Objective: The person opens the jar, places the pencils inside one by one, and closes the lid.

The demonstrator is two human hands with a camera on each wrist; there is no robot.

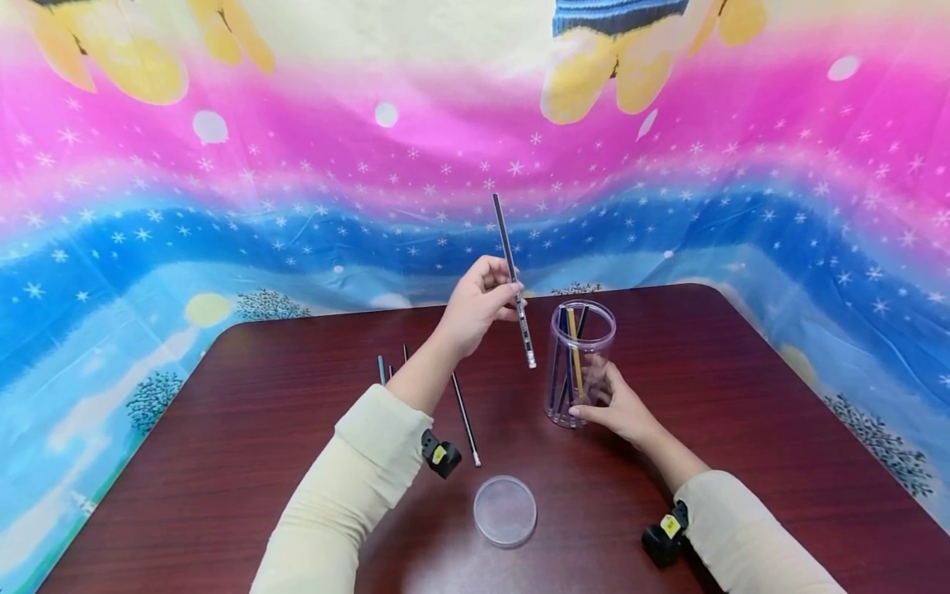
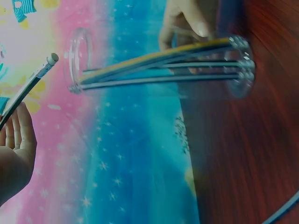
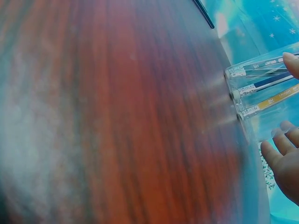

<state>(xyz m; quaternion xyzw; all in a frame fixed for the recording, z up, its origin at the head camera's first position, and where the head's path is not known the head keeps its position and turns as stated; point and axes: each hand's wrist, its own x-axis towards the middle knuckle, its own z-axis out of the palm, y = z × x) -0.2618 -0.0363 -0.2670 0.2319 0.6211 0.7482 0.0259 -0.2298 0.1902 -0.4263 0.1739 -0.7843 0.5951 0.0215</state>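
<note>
My left hand (image 1: 481, 301) pinches a dark pencil (image 1: 508, 239) between thumb and fingers, its white eraser end pointing down, to the left of a clear plastic jar (image 1: 582, 330). In the left wrist view the same pencil (image 2: 23, 95) shows its eraser and silver band. Around the lower side of the jar, my right hand (image 1: 616, 404) curls its thumb and fingers. Inside stand several pencils, among them a yellow pencil (image 1: 575, 355), leaning with eraser ends at the bottom. The right wrist view shows these eraser ends through the jar wall (image 3: 266, 123).
A round clear lid (image 1: 505, 511) lies on the dark red table (image 1: 594, 528) near the front. A black pencil (image 1: 466, 417) lies left of the jar, and more pencils (image 1: 382, 369) are partly hidden behind the left forearm. A patterned cloth (image 1: 416, 165) hangs behind the table.
</note>
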